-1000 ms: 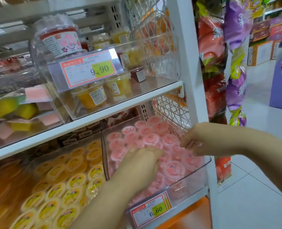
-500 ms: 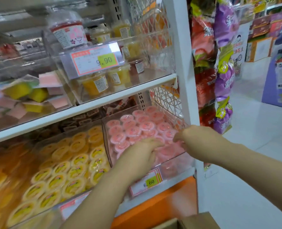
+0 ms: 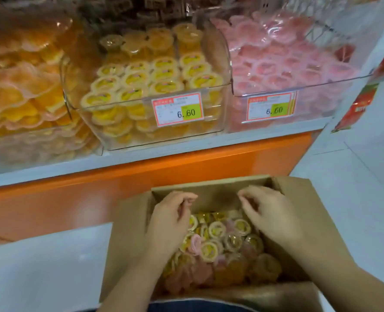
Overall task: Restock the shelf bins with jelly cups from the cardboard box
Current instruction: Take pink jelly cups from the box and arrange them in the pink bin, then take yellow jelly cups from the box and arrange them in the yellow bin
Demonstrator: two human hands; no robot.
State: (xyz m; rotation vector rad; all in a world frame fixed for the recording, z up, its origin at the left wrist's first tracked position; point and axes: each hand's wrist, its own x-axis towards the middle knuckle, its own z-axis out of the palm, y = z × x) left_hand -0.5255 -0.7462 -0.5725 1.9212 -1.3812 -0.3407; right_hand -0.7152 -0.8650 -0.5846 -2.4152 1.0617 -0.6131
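Now both hands sit inside the open cardboard box (image 3: 128, 233) on the near floor. The left hand (image 3: 171, 221) and right hand (image 3: 270, 221) have their fingers curled over the mixed yellow and pink jelly cups (image 3: 215, 239); I cannot tell if either holds one. On the far shelf (image 3: 186, 152), the yellow bin (image 3: 130, 138) stands left of the pink bin (image 3: 310, 119), both holding cups.

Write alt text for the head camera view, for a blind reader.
The left hand and right hand reach into an open brown cardboard box of mixed yellow and pink jelly cups. Above, clear plastic shelf bins hold more.
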